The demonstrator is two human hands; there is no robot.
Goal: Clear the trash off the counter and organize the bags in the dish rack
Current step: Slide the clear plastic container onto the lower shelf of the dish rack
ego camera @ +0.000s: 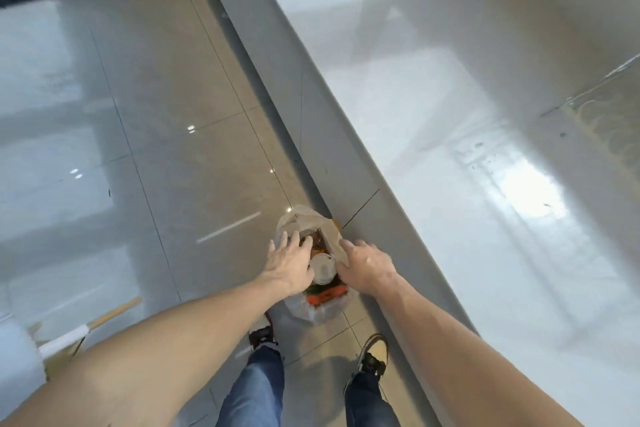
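A translucent plastic trash bag (320, 314) stands on the tiled floor against the base of the counter, its mouth open. Inside lie a white round lid or cup (323, 269), orange packaging (327, 295) and other scraps. My left hand (291, 263) rests on the bag's left rim with its fingers straight and spread. My right hand (367, 267) is at the right rim, where its curled fingers and thumb pinch the bag's edge. The dish rack is out of view.
The glossy white counter (450, 114) runs diagonally along the right, with its grey front (311, 97) below. My feet in sneakers (372, 354) stand just behind the bag. A wooden handle (110, 314) lies on the floor at lower left.
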